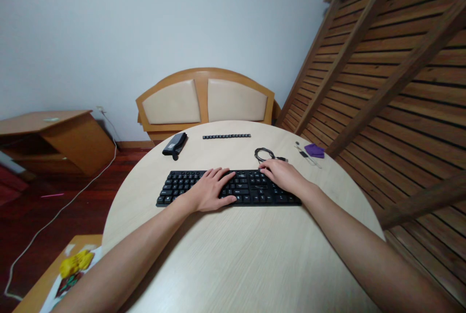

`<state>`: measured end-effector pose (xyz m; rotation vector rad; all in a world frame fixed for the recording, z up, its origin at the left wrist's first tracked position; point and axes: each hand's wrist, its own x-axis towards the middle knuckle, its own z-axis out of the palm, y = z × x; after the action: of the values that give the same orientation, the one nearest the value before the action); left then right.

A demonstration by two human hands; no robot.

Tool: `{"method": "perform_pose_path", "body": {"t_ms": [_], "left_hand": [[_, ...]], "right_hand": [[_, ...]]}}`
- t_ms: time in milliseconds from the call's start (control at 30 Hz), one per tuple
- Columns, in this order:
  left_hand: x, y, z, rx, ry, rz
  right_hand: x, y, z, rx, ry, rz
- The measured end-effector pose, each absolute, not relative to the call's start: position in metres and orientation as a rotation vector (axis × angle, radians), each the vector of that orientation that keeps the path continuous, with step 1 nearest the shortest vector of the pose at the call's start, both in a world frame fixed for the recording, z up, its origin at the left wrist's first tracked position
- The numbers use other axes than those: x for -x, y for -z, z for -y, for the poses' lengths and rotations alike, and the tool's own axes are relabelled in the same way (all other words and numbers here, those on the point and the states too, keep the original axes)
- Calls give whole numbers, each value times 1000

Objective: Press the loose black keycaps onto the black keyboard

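A black keyboard (pixel 182 188) lies across the middle of a round pale wooden table (pixel 233 255). My left hand (pixel 211 189) rests flat on the keyboard's middle keys, fingers spread and pointing right. My right hand (pixel 282 174) lies on the keyboard's right end, fingers stretched out toward its far edge, close to a coiled black cable (pixel 264 154). Neither hand holds anything.
Beyond the keyboard lie a row of black keycaps (pixel 226 136), a grey pouch (pixel 175 144), a purple cloth (pixel 315 150) and small tools (pixel 305 154). A padded headboard (pixel 206 99) stands behind the table, slatted wood (pixel 393 90) leans at right, a low cabinet (pixel 54 138) at left.
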<state>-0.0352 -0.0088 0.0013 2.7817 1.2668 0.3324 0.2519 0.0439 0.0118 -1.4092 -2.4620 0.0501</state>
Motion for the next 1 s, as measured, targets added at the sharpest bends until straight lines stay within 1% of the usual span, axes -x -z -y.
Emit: {"method": "perform_pose_path", "body": {"t_ms": [700, 1000], "left_hand": [[35, -1, 9, -2785, -314, -1271], [35, 0, 8, -2789, -305, -1267]], "right_hand": [[-246, -15, -41, 1484, 3, 2488], [-264, 1, -47, 1304, -93, 2433]]}}
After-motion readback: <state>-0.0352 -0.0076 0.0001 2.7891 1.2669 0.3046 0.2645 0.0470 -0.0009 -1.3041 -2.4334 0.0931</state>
